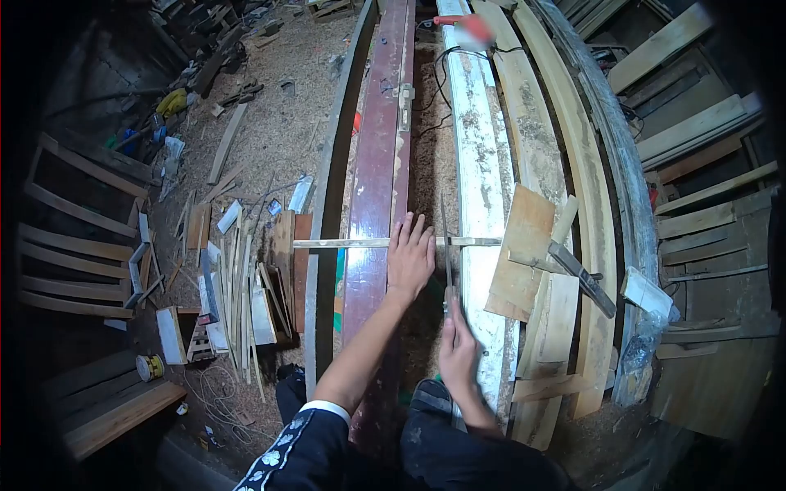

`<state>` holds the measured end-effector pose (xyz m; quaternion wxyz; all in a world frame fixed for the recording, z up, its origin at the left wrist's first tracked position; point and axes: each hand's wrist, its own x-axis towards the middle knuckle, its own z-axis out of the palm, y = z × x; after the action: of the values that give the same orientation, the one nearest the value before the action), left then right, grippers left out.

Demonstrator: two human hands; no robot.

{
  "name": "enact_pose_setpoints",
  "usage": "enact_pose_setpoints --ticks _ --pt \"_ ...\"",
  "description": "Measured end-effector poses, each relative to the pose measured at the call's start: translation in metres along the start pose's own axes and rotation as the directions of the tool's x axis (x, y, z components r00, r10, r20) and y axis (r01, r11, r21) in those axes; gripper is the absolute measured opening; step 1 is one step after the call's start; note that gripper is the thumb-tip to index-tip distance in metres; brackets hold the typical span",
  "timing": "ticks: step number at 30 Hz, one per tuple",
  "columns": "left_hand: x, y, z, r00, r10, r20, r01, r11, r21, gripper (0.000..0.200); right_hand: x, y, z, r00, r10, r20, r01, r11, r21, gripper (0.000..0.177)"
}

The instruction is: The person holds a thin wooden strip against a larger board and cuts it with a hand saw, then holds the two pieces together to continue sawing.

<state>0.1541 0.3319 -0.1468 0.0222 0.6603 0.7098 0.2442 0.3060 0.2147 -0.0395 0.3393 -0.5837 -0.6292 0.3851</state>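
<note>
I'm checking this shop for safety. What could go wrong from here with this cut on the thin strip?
1. The left hand lies flat on the thin strip right beside the saw gripped by the right hand. If the blade jumps, it could catch the fingers.
2. The strip bridges the gap between the maroon beam and the white plank, so it may flex and pinch the blade.

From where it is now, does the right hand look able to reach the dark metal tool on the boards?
Probably yes, but not freely: nothing lies between the right hand and the dark metal tool, yet that hand is shut on a saw.
</note>
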Motion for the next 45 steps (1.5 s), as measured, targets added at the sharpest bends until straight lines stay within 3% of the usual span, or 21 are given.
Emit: enact_pose_setpoints --ticks 3,4,7,8,11,12,15,17,19,21,23,28,33,37,40,42,45 --pt "-0.001 -0.002 0.001 1.0 0.018 -0.009 -0.019 1.0 -0.022 0.039 0.032 -0.011 0.0 0.994 0.105 0.008 -0.105 0.992 0.076 0.046" --pt "-0.003 -0.002 -0.001 1.0 0.018 -0.007 -0.018 1.0 -0.019 0.039 0.041 -0.006 0.004 0.997 0.077 0.005 -0.077 0.99 0.115 0.045" --pt "0.002 -0.004 0.001 1.0 0.008 -0.016 -0.008 1.0 -0.018 0.04 0.009 -0.011 0.003 0.991 0.131 0.023 -0.132 0.989 0.071 0.044" --pt "0.0 -0.002 0.001 1.0 0.002 -0.007 -0.002 1.0 -0.017 0.04 -0.001 -0.003 0.004 1.0 -0.015 -0.022 0.017 0.995 0.096 0.044" --pt "-0.003 -0.002 0.002 1.0 -0.001 0.005 0.001 1.0 -0.026 0.039 0.019 -0.003 0.003 0.999 -0.04 -0.012 0.041 0.998 0.05 0.043" --pt "-0.003 -0.002 0.0 1.0 0.003 0.015 -0.003 1.0 -0.031 0.04 0.035 -0.007 0.004 0.996 0.087 0.034 -0.089 0.994 0.068 0.046" --pt "0.0 -0.004 0.001 1.0 0.021 -0.016 -0.021 1.0 -0.017 0.039 0.039 -0.007 0.01 0.995 0.098 0.001 -0.098 0.991 0.091 0.045" --pt "0.0 -0.004 0.003 1.0 -0.004 -0.017 0.003 1.0 -0.027 0.038 0.009 -0.008 0.01 0.998 -0.053 -0.037 0.057 0.992 0.117 0.043" --pt "0.003 -0.003 0.004 1.0 -0.014 -0.002 0.013 0.999 -0.047 0.038 0.006 -0.005 0.006 1.0 -0.028 -0.007 0.028 0.999 0.032 0.043" --pt "-0.002 -0.003 0.004 0.999 0.028 -0.029 -0.028 1.0 -0.004 0.037 0.017 -0.006 0.002 0.992 0.109 0.071 -0.106 0.994 -0.04 0.043" --pt "0.0 -0.003 -0.001 1.0 0.004 -0.006 -0.005 1.0 -0.024 0.038 0.041 -0.001 0.012 0.999 0.036 -0.004 -0.036 0.994 0.108 0.045" --pt "0.003 -0.005 0.001 1.0 -0.004 -0.013 0.004 1.0 -0.01 0.038 -0.003 0.01 0.014 0.997 -0.058 -0.041 0.061 0.995 0.076 0.045" --pt "0.007 -0.005 0.0 1.0 0.012 -0.001 -0.012 1.0 -0.016 0.038 0.037 0.003 0.013 0.998 0.067 0.003 -0.068 0.994 0.082 0.045" --pt "0.006 -0.005 0.002 1.0 -0.002 0.002 0.002 1.0 -0.012 0.037 -0.002 0.012 0.013 0.997 -0.066 -0.046 0.069 0.995 0.076 0.042" --pt "0.006 -0.006 0.0 1.0 0.012 0.015 -0.011 1.0 -0.012 0.037 -0.002 0.012 0.008 0.999 -0.036 -0.032 0.038 0.998 0.056 0.043" --pt "0.004 -0.003 -0.001 0.999 0.025 0.023 -0.026 1.0 0.012 0.036 0.024 -0.004 0.004 0.992 0.11 0.058 -0.111 0.994 0.017 0.044" --pt "0.006 -0.006 -0.005 0.999 0.023 0.034 -0.022 1.0 -0.022 0.035 0.017 0.002 0.0 0.993 0.113 0.041 -0.116 0.99 0.081 0.045"
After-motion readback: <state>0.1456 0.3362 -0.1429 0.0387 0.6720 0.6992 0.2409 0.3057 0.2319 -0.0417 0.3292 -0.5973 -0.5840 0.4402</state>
